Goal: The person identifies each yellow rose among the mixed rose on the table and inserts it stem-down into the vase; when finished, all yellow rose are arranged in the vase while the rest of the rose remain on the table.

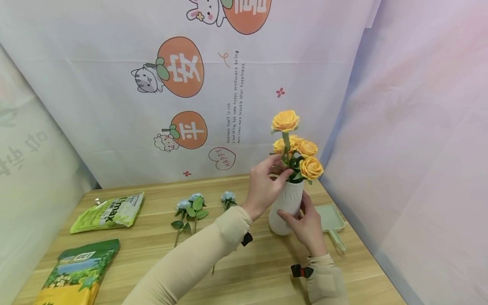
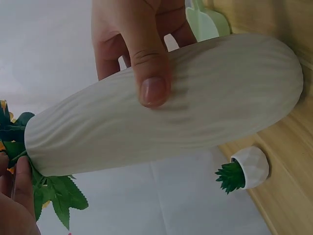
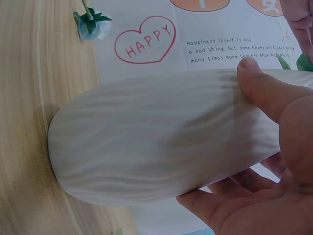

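Note:
A white ridged vase point(image 1: 288, 198) stands slightly tilted on the table's right side, with several yellow roses point(image 1: 311, 167) in it. My right hand point(image 1: 309, 226) grips its body, the thumb point(image 3: 261, 88) on one side and the fingers round the other. At the vase mouth, my left hand point(image 1: 263, 186) pinches a green stem between thumb and fingers; the left wrist view shows these fingertips beside green leaves point(image 2: 66, 196). The tallest yellow rose point(image 1: 285, 121) rises above that hand. The lower stems are hidden inside the vase.
Right of the vase lies a pale green dustpan-like scoop point(image 1: 331, 218). Light-blue roses point(image 1: 183, 205) lie left of the left arm. Two packages, one lime green point(image 1: 110, 214) and one green-yellow point(image 1: 76, 271), lie farther left. A potted succulent point(image 2: 252, 166) appears in the left wrist view.

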A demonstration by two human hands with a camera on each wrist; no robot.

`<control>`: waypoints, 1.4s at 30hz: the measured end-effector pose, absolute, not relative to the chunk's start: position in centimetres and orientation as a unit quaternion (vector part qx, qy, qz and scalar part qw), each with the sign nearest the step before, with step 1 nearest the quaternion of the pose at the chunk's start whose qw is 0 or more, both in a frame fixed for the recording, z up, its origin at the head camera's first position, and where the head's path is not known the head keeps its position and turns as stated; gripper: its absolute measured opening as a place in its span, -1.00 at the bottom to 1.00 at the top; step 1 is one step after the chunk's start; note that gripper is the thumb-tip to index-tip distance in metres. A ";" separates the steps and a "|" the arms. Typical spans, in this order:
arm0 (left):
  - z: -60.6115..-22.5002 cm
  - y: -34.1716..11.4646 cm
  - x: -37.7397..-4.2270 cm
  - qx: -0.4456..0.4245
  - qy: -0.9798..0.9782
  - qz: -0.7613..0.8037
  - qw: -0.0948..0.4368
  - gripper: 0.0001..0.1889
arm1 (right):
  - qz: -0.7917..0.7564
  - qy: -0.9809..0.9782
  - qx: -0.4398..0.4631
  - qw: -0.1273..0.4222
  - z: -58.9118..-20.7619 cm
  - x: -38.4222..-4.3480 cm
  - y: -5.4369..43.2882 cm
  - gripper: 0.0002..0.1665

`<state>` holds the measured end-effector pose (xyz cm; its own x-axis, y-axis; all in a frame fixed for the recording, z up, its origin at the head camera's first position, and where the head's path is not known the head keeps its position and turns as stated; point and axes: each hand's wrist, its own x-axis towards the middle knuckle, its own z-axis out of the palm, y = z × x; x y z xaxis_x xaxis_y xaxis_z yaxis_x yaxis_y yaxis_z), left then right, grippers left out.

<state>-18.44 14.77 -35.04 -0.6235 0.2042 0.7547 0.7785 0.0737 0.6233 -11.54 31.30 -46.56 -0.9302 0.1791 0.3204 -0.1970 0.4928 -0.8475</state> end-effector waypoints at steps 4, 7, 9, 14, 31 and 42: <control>-34.7 14.6 -18.3 -0.351 -0.688 -0.583 0.253 -0.65 | 0.505 -0.843 0.003 0.185 -46.5 -11.5 31.3 0.18; -34.3 14.4 -18.1 -0.344 -0.686 -0.586 0.261 -0.61 | 0.507 -0.842 0.001 0.184 -46.4 -11.4 31.2 0.18; -34.1 14.2 -18.0 -0.341 -0.684 -0.589 0.264 -0.57 | 0.508 -0.842 -0.002 0.182 -46.4 -11.4 31.2 0.18; -34.1 13.6 -18.0 -0.350 -0.678 -0.591 0.263 -0.57 | 0.511 -0.841 -0.005 0.180 -46.5 -11.5 31.2 0.18; -34.9 12.6 -18.0 -0.361 -0.699 -0.565 0.250 -0.81 | 0.507 -0.843 -0.005 0.180 -46.6 -11.5 31.2 0.20; -35.9 13.0 -18.2 -0.354 -0.730 -0.535 0.235 -0.83 | 0.503 -0.843 0.010 0.187 -46.3 -11.5 31.2 0.18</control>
